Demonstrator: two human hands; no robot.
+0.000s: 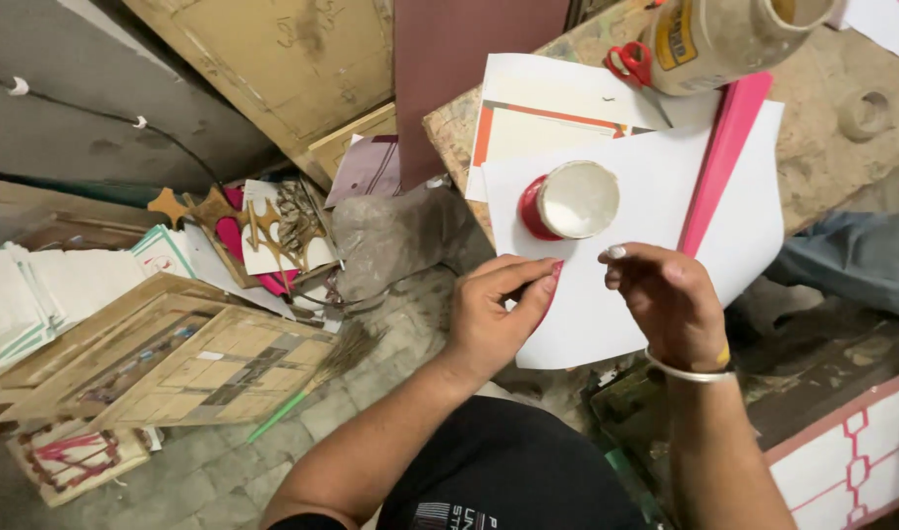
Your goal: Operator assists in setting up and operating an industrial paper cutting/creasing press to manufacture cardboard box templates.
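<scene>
Both hands are working the near edge of the white sheet point(607, 294): left hand point(494, 309) pinching it, right hand point(670, 299) hovering glue-tipped, grip apart. Glue pot point(570, 201) sitting just beyond, could be getting knocked over, smearing everything.

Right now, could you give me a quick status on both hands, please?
Left hand pinching a thin pink piece on the white sheet. Right hand hovering, glue on fingertip. Red glue cup close ahead.

The person wears a black short-sleeved shirt point(499, 471) with small pale lettering at the bottom of the frame, and both forearms are bare. A thin silver bangle point(687, 371) circles the right wrist at lower right
</scene>
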